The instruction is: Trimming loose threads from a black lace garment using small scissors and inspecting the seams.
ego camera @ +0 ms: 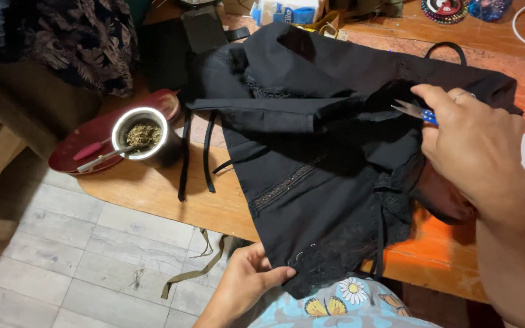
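A black garment (pixel 311 158) with lace trim and thin straps lies spread over the wooden table (pixel 153 194), its lower edge hanging off the front. My left hand (pixel 247 276) pinches that hanging hem near the table's front edge. My right hand (pixel 472 143), a ring on one finger, holds small scissors (pixel 413 110) with blue handles, their blades pointing left against a fold of the black cloth.
A metal cup (pixel 144 136) of green herb with a metal straw stands on a red round tray (pixel 92 136) at the table's left end. Boxes and a pin cushion (pixel 443 9) sit at the back. A fabric strip (pixel 199 267) lies on the grey tiled floor.
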